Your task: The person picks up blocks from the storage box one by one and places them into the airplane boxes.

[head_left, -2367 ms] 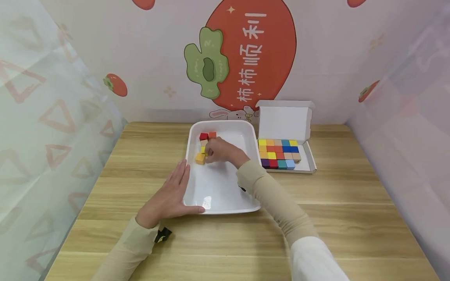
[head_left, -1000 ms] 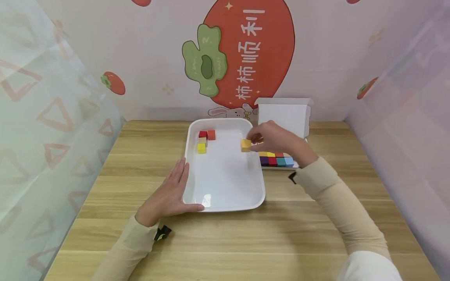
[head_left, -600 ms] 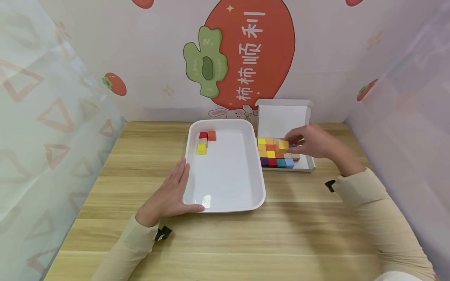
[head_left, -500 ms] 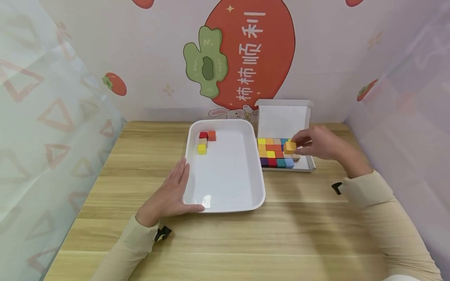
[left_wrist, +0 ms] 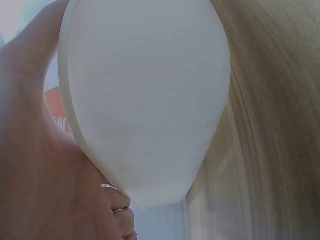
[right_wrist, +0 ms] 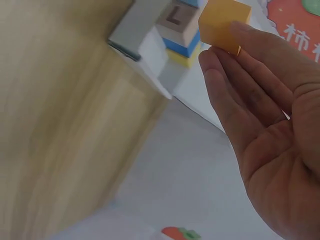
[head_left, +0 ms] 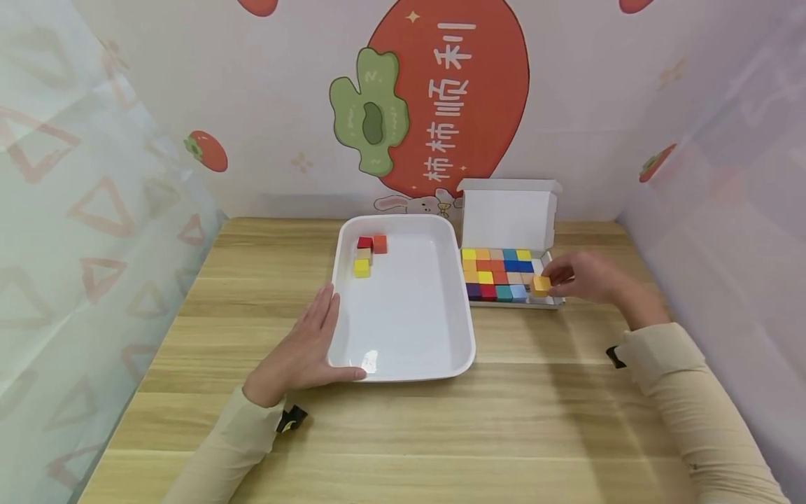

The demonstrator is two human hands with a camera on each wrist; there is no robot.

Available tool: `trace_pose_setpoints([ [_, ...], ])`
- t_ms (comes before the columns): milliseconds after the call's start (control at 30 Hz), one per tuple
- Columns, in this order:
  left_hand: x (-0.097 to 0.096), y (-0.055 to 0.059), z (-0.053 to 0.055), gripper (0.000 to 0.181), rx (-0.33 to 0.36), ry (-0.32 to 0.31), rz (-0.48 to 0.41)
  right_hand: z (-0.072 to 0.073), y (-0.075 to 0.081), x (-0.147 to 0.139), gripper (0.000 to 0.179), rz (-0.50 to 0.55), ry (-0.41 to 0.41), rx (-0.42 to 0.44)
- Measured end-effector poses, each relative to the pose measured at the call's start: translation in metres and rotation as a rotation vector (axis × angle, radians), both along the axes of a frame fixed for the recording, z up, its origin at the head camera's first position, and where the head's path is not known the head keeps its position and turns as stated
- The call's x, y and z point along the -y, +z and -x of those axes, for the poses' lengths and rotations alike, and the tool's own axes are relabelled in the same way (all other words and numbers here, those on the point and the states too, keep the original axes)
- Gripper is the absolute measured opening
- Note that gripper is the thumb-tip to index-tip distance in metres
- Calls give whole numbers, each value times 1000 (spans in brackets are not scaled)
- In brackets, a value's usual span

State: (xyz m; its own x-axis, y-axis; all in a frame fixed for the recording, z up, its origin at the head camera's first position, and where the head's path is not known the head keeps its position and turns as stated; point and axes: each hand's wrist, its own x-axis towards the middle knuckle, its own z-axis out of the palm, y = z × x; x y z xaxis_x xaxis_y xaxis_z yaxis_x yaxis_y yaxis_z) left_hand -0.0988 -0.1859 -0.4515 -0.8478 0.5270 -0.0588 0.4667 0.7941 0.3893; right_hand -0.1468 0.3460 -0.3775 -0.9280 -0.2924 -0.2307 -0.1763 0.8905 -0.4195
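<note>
My right hand (head_left: 582, 276) pinches an orange-yellow wooden cube (head_left: 540, 285) between thumb and fingertips, over the right front part of an open white cardboard box (head_left: 508, 218). In the right wrist view the cube (right_wrist: 224, 25) sits at the fingertips, beside a small stack topped by a plain wood cube (right_wrist: 179, 22) with a dark mark. My left hand (head_left: 301, 350) rests against the near left corner of a white tray (head_left: 409, 322), fingers along its left side and thumb on the front rim. The left wrist view shows the tray's outer wall (left_wrist: 145, 100).
Inside the tray, at its far left, are a red cube (head_left: 364, 242), an orange-red cube (head_left: 380, 243), a plain wood cube (head_left: 364, 253) and a yellow cube (head_left: 362, 268). Rows of coloured cubes (head_left: 491, 266) fill the box's left part. A wood-grain table (head_left: 441, 441) lies underneath.
My right hand has lifted the orange-yellow cube out of the tray, carried it right across the box, and lowered it toward the box's front right. My left hand has stayed on the tray.
</note>
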Motion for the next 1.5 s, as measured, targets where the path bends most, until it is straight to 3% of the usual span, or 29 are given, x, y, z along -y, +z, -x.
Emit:
trace_pose_setpoints([
  [467,1,-2,0,144,2,0,-4,8,-44,-5,26,77,-44,-28],
  [700,1,0,-1,144,6,7,-1,12,-50,-3,24,103,-64,-42],
  [833,1,0,1,143,-1,5,-11,12,-39,0,27,88,-57,-27],
  [967,2,0,2,143,-3,5,-7,16,-16,14,34,39,-40,-54],
  [1267,2,0,1,143,-5,-7,-13,38,32,87,41,4,36,-77],
  [1500,2,0,1,143,-9,-11,-4,59,46,139,38,70,114,-152],
])
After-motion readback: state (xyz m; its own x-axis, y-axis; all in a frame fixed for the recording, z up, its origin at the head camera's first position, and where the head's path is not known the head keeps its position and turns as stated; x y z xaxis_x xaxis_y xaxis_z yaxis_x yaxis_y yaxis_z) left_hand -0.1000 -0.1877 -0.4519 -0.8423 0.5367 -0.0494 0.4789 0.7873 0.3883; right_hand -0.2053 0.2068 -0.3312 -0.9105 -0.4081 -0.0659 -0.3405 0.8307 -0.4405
